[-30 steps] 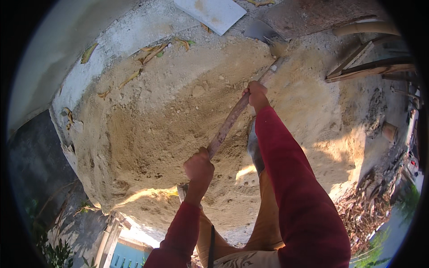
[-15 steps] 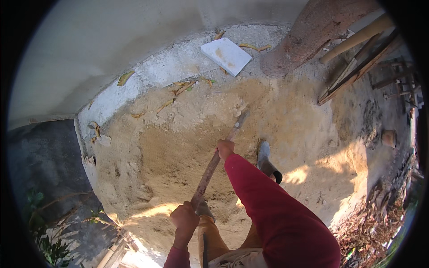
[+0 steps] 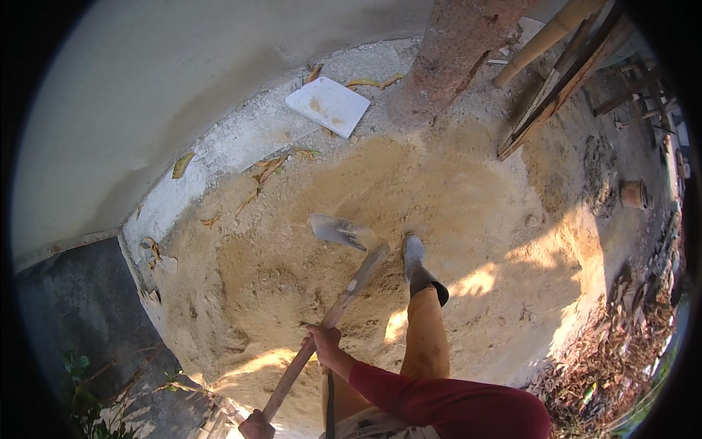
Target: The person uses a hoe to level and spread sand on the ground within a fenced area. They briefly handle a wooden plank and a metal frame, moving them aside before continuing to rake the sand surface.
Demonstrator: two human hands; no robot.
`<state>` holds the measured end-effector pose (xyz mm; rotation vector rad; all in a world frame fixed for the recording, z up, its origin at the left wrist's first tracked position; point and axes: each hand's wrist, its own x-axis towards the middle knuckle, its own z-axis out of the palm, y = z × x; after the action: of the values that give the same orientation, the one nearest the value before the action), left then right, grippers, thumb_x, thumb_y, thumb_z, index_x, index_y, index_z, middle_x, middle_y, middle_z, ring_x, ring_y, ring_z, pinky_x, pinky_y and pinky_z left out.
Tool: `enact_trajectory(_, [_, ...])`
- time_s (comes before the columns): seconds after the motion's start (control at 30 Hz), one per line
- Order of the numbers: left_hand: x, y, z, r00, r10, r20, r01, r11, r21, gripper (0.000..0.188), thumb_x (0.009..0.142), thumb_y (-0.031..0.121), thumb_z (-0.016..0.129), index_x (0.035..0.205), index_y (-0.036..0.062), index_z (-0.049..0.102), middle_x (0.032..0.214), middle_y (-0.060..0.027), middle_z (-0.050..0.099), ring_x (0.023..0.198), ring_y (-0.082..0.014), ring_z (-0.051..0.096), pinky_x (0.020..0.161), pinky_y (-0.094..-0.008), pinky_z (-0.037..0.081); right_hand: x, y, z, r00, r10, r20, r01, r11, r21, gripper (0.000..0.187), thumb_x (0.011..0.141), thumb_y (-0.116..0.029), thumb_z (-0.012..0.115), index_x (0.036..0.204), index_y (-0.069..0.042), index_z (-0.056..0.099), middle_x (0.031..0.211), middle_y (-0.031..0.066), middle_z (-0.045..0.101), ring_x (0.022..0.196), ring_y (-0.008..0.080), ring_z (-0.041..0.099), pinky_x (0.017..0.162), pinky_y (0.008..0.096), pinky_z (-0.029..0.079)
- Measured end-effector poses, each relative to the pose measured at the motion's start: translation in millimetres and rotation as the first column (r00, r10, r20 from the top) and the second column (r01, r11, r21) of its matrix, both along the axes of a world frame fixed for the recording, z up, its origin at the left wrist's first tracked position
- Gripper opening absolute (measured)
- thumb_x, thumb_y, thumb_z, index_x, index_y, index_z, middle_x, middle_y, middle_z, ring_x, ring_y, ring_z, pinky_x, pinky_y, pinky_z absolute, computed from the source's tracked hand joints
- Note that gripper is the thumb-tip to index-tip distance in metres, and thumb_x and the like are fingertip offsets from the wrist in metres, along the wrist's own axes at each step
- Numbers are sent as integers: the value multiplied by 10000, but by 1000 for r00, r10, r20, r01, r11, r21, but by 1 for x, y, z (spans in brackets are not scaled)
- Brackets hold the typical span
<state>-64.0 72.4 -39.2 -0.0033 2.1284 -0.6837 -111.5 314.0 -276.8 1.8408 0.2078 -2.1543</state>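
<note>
A hoe with a long wooden handle [image 3: 311, 351] and a wide grey metal blade [image 3: 340, 230] slants across the middle. The blade is low over the sandy soil; whether it touches cannot be made out. My right hand [image 3: 325, 344] is wrapped round the middle of the handle, its arm in a red sleeve. Farther down, at the lower edge, my left hand [image 3: 257, 426] closes on the rear part of the handle and is partly cut off by the frame. Loose tan soil [image 3: 292, 274] lies around the blade.
My rubber boot [image 3: 414, 252] stands just right of the blade. A white slab [image 3: 329, 106] lies by the wall [image 3: 146, 95]. A thick trunk [image 3: 446, 62] and leaning boards [image 3: 559, 88] rise at the back right. Dry leaves [image 3: 589, 366] cover the lower right.
The hoe has been drawn back toward me, and its blade now shows clearly. Both hands moved down and left with the handle. My view shifted slightly to the right.
</note>
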Motion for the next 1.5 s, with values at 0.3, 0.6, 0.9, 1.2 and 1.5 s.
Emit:
enact_trajectory(0.3, [-181,461,-221,990,-92,106,-24,634,773,282,744,175,686,980,19,680,888,-219,697,880,-401,682,766,-489,538,-110,474,-173,985,-173,-29,142,694,705,114,861,33,606,833,37,496,699,114,512,508,252,555,438,414,490])
enact_trajectory(0.6, [-233,565,-260,963,54,263,-237,629,740,284,774,179,658,989,-6,676,1002,-235,702,1001,-395,680,850,-469,530,-181,556,-202,971,116,210,-229,710,666,94,864,53,523,947,93,502,730,158,553,536,252,567,490,441,538])
enact_trajectory(0.9, [-225,512,-256,964,-51,261,-159,679,717,256,790,165,657,1007,30,677,1019,-195,706,993,-375,683,848,-461,540,-141,507,-233,984,80,160,-162,777,608,360,872,15,508,1195,157,436,760,196,572,536,292,598,456,479,540])
enact_trajectory(1.2, [-233,477,-225,951,55,304,-266,648,714,274,808,185,675,1025,18,674,1041,-209,704,1018,-382,682,868,-469,545,-171,481,-200,952,234,196,-305,715,630,266,863,20,507,1056,196,457,706,186,566,514,287,605,433,487,528])
enact_trajectory(1.5, [-198,353,-195,914,256,314,-405,552,729,336,740,172,678,993,-49,653,949,-254,699,926,-400,690,793,-452,532,-190,340,-146,880,382,283,-472,631,616,398,815,11,597,1157,187,495,881,240,622,556,334,653,424,454,539])
